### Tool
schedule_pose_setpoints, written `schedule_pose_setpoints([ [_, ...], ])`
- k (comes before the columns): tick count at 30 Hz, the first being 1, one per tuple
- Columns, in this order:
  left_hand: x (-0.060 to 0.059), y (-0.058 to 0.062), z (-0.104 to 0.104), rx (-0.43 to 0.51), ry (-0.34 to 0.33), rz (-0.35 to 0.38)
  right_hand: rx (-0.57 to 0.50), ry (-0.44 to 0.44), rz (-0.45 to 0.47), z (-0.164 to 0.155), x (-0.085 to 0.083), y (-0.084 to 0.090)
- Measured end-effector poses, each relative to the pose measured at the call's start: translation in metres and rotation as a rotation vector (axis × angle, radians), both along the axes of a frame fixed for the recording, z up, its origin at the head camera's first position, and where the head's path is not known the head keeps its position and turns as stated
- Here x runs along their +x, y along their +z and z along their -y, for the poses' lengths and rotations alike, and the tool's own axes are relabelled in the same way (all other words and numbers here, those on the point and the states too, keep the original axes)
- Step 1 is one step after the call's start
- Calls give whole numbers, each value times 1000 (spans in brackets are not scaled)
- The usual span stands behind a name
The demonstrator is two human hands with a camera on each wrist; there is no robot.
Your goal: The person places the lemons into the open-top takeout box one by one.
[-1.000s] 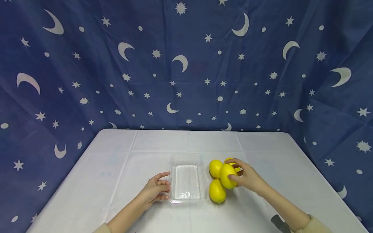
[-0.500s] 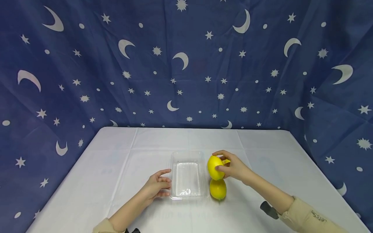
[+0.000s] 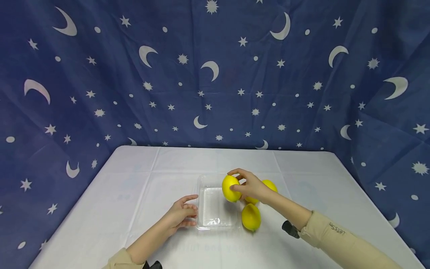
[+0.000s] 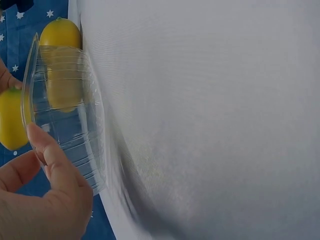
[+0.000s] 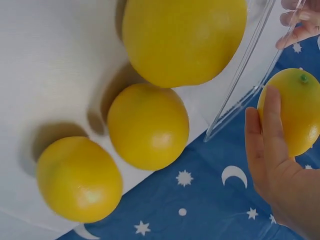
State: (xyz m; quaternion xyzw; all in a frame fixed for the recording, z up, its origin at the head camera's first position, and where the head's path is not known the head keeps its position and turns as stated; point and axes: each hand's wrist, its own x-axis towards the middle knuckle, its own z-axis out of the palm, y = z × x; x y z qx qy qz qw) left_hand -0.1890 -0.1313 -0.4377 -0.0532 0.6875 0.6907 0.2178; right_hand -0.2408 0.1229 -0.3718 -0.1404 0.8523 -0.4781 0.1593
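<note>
My right hand (image 3: 250, 185) grips a yellow lemon (image 3: 230, 188) between thumb and fingers, over the right side of a clear plastic container (image 3: 216, 228). The right wrist view shows this lemon's (image 5: 295, 112) green stem end. My left hand (image 3: 184, 213) rests its fingers along the container's left side; in the left wrist view its fingertips (image 4: 40, 135) are right at the rim. Right of the container lie a front lemon (image 3: 251, 217), a back lemon (image 3: 270, 185) and a middle lemon (image 3: 252, 200), partly hidden behind my right hand.
A white cloth covers the table (image 3: 168, 164). Behind it and at both sides hangs a dark blue curtain (image 3: 231, 67) with moons and stars. A dark band (image 3: 290, 229) shows at my right wrist.
My right hand has let go of one lemon, taken another from the group and carried it left over the container. My left hand stays at the container's side.
</note>
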Motion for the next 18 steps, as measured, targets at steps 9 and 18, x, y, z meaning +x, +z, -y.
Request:
schedule_pose_setpoints([
  [9, -2, 1, 2, 10, -26, 5, 67, 22, 26, 28, -20, -3],
  [18, -3, 2, 1, 18, -34, 16, 148, 68, 20, 47, -27, -3],
])
